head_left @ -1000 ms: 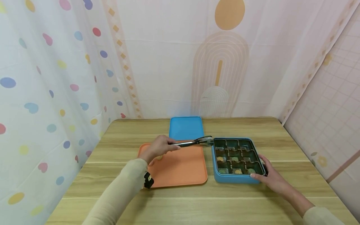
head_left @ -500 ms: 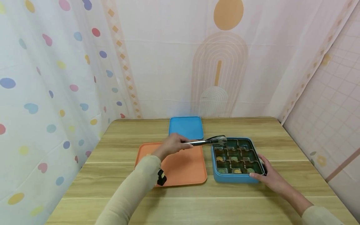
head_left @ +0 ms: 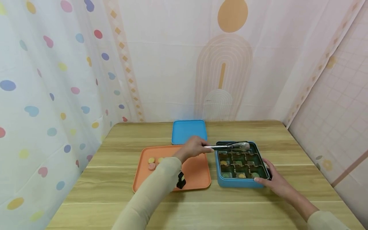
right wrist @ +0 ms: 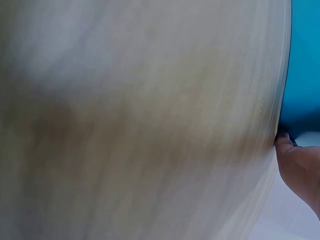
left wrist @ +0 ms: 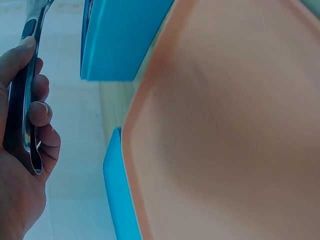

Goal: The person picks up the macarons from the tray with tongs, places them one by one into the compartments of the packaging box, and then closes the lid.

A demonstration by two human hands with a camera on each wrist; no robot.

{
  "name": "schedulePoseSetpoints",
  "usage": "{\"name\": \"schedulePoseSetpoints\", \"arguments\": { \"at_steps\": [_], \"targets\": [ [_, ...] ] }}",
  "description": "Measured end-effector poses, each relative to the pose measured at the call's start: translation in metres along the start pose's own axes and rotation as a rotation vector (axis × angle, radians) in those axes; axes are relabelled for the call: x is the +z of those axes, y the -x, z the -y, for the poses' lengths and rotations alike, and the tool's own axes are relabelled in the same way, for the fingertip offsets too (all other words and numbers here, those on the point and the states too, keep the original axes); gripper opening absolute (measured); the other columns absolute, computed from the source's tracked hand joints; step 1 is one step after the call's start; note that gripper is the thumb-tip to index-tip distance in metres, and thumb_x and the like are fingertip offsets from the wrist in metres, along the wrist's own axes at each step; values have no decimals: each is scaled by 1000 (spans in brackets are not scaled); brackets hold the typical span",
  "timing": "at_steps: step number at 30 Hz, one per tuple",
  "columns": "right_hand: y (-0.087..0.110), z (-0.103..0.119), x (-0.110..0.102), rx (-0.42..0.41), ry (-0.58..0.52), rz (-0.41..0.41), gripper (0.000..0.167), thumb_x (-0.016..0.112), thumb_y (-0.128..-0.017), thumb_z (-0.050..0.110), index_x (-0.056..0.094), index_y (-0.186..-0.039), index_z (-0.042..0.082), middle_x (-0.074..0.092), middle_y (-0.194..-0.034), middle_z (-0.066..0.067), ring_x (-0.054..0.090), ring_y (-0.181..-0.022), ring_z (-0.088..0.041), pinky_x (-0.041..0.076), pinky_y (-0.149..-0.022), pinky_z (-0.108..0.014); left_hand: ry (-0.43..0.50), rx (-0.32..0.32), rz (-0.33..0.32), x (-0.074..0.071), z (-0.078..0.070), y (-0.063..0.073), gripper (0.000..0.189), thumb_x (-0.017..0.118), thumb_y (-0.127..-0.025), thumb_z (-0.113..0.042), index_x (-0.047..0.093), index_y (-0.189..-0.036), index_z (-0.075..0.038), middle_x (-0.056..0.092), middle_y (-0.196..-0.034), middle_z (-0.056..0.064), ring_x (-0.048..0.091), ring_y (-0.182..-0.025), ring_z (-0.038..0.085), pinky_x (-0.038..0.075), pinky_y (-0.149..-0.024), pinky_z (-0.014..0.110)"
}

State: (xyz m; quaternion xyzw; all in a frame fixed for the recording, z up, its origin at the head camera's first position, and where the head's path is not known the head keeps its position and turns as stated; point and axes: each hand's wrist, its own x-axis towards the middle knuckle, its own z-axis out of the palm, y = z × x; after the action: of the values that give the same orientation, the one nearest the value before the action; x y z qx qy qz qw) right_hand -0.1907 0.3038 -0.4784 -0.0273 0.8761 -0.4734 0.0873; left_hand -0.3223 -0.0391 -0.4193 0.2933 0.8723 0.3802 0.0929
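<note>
Hands, head view: left hand (head_left: 193, 149) curled round the handle of metal tongs (head_left: 224, 146); right hand (head_left: 274, 181) gripping the near right corner of a blue box (head_left: 240, 183), thumb at the front rim.
Tongs, head view: nearly level above the box's back row, tips toward its right end; anything between the tips too small to tell for sure.
Compartments, head view: nine in a dark divider (head_left: 235, 166), round cookies (head_left: 242, 175) in middle and front rows.
Orange tray, head view: beside the box (head_left: 195, 179), bearing a pink cookie (head_left: 151, 166) and yellow cookies (head_left: 151, 160) near the left sleeve (head_left: 149, 191); small blue tray (head_left: 188, 131) just behind.
Tongs grip, left wrist view: thumb and fingers pinching opposite sides; best to squeeze evenly, centre the tips over one compartment, and dip below the partitions before easing pressure.
Box support, right wrist view: thumb side of the right hand against the blue wall, table (right wrist: 150, 60) blurred; wise to brace firmly against knocks, fingers outside the rim.
</note>
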Motion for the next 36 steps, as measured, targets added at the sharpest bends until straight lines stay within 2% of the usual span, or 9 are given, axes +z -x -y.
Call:
{"name": "schedulePoseSetpoints", "arguments": {
  "at_steps": [3,7,13,16,19,26,29,32,36],
  "targets": [
    [1,1,1,-11,-21,-9,98,70,-94,29,-1,-158,6,24,-149,-40,36,-131,-53,37,-98,-60,-4,21,9,7,-6,-5,25,73,-92,-33,80,-96,-10,60,-62,4,34,-49,11,31,-52,27],
    [0,1,2,-12,-36,-15,98,71,-93,27,0,-158,6,26,-147,-40,39,-129,-51,36,-99,-58,27,8,13,16,-11,-11,26,73,-92,-32,79,-106,-11,68,-68,7,39,-49,14,34,-52,27],
    [1,2,2,-9,-14,-9,99,70,-94,30,-2,-158,6,24,-149,-40,31,-134,-55,35,-100,-62,26,6,12,27,-13,-14,24,75,-91,-30,79,-107,-13,75,-89,5,38,-50,12,36,-54,27],
    [1,1,3,-12,-20,-9,99,70,-94,29,-2,-158,6,25,-149,-40,31,-134,-55,34,-101,-62,10,9,16,29,-14,-15,23,75,-90,-30,80,-105,-14,74,-100,-1,44,-55,10,38,-57,26],
    [2,1,3,-14,-24,-16,99,71,-93,28,-1,-158,7,25,-148,-40,32,-133,-55,34,-101,-62,3,6,23,30,-13,-16,25,75,-90,-30,79,-108,-14,73,-106,1,49,-61,10,39,-60,26],
    [3,3,0,5,0,-4,100,69,-94,31,-4,-158,6,17,-151,-40,24,-136,-58,32,-101,-66,43,-58,7,29,-12,-18,38,75,-89,-35,74,-119,-12,66,-128,5,42,-58,12,41,-62,29],
    [3,3,-2,17,-2,1,100,69,-95,31,-5,-158,7,15,-152,-40,23,-136,-58,33,-100,-66,51,-78,-5,27,-12,-20,43,76,-88,-38,72,-123,-14,63,-132,4,53,-69,12,47,-68,30],
    [3,2,-4,21,4,-7,100,69,-95,31,-4,-158,6,20,-151,-39,28,-135,-57,34,-100,-63,47,-82,-11,22,-12,-22,46,76,-88,-40,70,-126,-15,65,-129,2,63,-95,13,50,-76,30],
    [2,-1,-6,25,12,-12,99,69,-95,31,-3,-158,6,20,-151,-39,29,-135,-56,34,-100,-63,52,-71,-18,13,-12,-21,45,76,-88,-39,71,-126,-14,69,-121,2,61,-81,16,47,-70,29]
  ]
}}
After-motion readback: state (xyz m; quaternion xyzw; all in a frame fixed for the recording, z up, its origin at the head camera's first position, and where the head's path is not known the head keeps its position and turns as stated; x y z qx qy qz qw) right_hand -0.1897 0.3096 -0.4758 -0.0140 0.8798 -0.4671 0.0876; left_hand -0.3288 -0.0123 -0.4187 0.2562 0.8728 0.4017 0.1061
